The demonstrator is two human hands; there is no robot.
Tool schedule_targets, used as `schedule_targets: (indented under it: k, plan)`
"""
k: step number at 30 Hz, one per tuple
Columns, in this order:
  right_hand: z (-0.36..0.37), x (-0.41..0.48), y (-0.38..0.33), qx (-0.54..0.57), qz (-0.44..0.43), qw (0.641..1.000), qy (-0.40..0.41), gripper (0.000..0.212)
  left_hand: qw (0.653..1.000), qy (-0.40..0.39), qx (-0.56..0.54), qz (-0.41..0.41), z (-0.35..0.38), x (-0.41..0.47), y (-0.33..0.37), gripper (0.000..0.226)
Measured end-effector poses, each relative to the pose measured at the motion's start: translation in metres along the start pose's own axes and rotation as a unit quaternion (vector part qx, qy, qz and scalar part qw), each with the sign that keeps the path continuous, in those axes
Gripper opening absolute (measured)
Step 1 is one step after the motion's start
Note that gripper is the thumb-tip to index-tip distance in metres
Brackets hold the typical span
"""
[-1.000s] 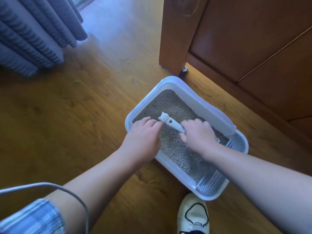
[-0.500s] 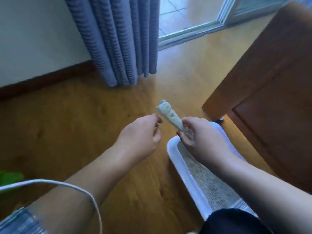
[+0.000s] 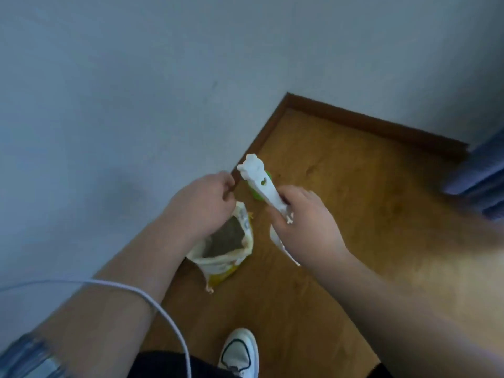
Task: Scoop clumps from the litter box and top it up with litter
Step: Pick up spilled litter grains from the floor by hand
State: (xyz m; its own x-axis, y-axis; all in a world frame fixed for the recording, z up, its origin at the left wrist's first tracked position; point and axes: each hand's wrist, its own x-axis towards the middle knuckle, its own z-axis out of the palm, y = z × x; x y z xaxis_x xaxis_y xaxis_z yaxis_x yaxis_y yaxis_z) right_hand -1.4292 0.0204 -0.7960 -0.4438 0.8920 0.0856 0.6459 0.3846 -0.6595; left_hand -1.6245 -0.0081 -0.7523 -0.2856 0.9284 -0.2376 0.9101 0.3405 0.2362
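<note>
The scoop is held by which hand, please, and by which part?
The right hand grips the white scoop by the lower handle, near its pan.

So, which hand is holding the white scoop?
The right hand grips the white scoop by its handle; the left hand, curled, does not touch it.

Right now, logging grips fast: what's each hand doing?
Left hand: closed, fingers curled, nothing visible in it.
Right hand: grips the white scoop.

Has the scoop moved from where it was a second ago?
Yes. The scoop, gripped by the right hand, has left the litter box, now out of view, and is raised beside the open litter bag.
</note>
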Motion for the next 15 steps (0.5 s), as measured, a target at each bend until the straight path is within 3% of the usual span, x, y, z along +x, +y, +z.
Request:
schedule_targets:
  k: [7, 12, 15]
  plan:
    - [0.101, 0.028, -0.066, 0.039, -0.098, 0.993, -0.058, 0.017, 0.992, 0.008, -0.035, -0.124, 0.014, -0.037, -0.101, 0.04]
    - [0.14, 0.042, -0.064, 0.095, -0.038, 0.991, -0.084, 0.014, 0.988, -0.025, -0.033, -0.146, 0.013, -0.045, -0.122, 0.039]
    - [0.166, 0.05, -0.05, 0.073, 0.0, 0.99, -0.123, 0.017, 0.988, -0.041, -0.024, -0.144, 0.015, -0.046, -0.13, 0.037]
